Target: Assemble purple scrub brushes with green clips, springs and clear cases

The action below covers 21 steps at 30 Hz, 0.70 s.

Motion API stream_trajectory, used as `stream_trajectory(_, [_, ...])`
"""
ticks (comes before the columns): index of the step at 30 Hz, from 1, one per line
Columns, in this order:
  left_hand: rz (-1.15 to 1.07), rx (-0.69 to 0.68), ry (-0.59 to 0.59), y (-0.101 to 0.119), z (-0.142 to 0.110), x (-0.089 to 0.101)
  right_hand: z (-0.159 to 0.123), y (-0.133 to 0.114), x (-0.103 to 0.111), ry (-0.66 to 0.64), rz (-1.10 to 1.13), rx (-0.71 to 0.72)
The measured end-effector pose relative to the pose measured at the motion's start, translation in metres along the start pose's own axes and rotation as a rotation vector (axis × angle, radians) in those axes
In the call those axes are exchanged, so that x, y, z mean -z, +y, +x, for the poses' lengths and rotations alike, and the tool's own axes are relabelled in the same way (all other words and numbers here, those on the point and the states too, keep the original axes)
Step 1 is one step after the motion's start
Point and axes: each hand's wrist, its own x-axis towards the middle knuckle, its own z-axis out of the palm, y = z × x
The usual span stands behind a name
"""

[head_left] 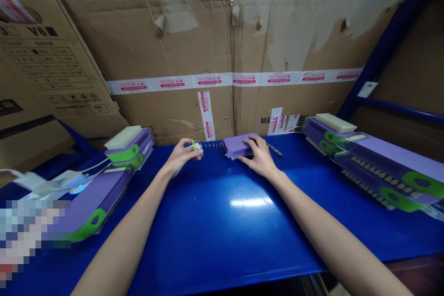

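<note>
My left hand (182,155) pinches a small pale piece (197,146) with a yellow-green strip on it, just above the blue tabletop (208,222). A thin coiled, shiny line (213,144) appears between that piece and a purple box-shaped unit (234,144) with vent slots along its side. Whether the line joins both is too small to tell. Around the right end of the purple unit my right hand (260,155) is closed, thumb at the near side and fingers over the top. A dark pen-like tool (275,149) lies just right of that hand.
Purple-and-green brush units with pale bristles are stacked at the left (126,145) and the right (388,162). White cables and a charger block (33,182) with a blue light nearby lie at far left. Taped cardboard (173,46) stands behind; a blue post (388,32) rises right.
</note>
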Motion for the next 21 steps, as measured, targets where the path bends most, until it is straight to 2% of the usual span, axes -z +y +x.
stream_trajectory(4, [0.064, 0.008, -0.011, -0.006, 0.0, -0.013, 0.0, -0.001, 0.0, -0.011, -0.002, 0.008])
stream_trajectory(8, [0.122, 0.005, -0.087, -0.013, -0.003, -0.036, -0.001, -0.004, 0.0, -0.058, -0.01, 0.058])
stream_trajectory(12, [0.128, 0.005, -0.056, -0.015, -0.006, -0.052, -0.001, -0.006, -0.002, -0.064, -0.006, 0.086])
stream_trajectory(16, [0.025, 0.071, 0.026, -0.013, -0.006, -0.056, 0.0, -0.006, -0.001, -0.058, 0.026, 0.088])
stream_trajectory(19, [-0.006, 0.156, 0.037, -0.01, -0.007, -0.056, 0.0, -0.008, -0.001, -0.068, 0.046, 0.104])
stream_trajectory(21, [0.006, 0.165, 0.028, -0.01, -0.008, -0.058, 0.0, -0.01, -0.001, -0.082, 0.063, 0.129])
